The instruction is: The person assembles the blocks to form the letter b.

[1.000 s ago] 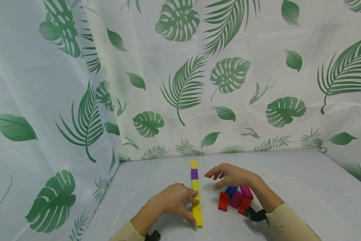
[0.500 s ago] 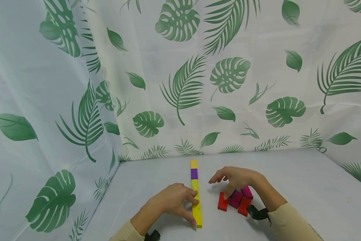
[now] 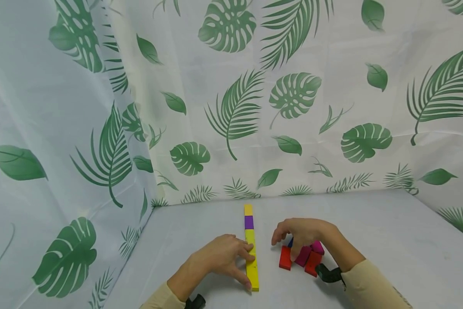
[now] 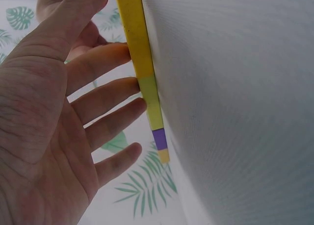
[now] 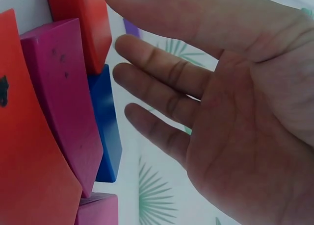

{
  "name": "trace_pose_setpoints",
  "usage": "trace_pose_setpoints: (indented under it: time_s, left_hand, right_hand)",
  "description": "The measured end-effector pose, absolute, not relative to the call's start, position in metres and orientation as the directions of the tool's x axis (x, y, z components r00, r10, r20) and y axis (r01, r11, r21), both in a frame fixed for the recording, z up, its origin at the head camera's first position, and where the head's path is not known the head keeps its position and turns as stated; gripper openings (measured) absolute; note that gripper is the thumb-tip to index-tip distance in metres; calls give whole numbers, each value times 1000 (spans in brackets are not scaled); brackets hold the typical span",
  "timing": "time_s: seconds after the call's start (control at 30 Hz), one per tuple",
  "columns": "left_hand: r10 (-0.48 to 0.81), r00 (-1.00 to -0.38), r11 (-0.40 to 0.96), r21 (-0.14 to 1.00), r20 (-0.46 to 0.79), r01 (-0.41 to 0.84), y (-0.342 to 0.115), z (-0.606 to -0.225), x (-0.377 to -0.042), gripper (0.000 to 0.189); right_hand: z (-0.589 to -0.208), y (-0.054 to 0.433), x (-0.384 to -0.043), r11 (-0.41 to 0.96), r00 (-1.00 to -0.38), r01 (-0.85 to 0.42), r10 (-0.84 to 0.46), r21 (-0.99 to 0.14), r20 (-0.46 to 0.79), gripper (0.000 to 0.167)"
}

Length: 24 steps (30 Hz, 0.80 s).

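Observation:
A straight row of blocks runs away from me in the head view: long yellow blocks (image 3: pixel 253 274) nearest, a purple block (image 3: pixel 248 222), then a small yellow-orange block (image 3: pixel 248 210). My left hand (image 3: pixel 225 257) lies along its left side. In the left wrist view the outstretched fingertips touch or nearly touch the yellow side (image 4: pixel 137 34). Bent over a loose cluster is my right hand (image 3: pixel 303 231), nothing visibly gripped. The cluster has a red block (image 3: pixel 285 258), another red block (image 3: pixel 313 262), a magenta block (image 3: pixel 303 256), a pink block (image 3: pixel 318 247) and a partly hidden blue block (image 5: pixel 106 127).
The blocks lie on a pale grey-white tabletop (image 3: pixel 386 240). A white curtain with green leaves (image 3: pixel 324 163) stands behind it, and a similar curtain (image 3: pixel 57 201) hangs at the left. Each wrist carries a dark camera mount (image 3: pixel 329 274).
My right hand has come back toward me and lowered over the cluster, its thumb now in front of the blocks. The left hand and the row have stayed put.

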<state>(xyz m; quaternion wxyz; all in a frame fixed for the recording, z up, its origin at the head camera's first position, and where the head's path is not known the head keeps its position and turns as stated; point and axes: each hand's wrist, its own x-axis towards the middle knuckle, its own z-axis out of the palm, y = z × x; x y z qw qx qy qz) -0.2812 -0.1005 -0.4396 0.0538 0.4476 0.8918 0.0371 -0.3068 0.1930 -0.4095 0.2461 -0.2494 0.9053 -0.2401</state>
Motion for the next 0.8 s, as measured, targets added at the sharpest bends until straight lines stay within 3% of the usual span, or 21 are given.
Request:
trace_pose_setpoints:
  time_s: [0.8]
  left_hand:
    - [800,-596,600,120,-71,791,-100,-437,-280,74]
  right_hand:
    - [-423,182,-310,725,-687,-402,-643,-560,-339,37]
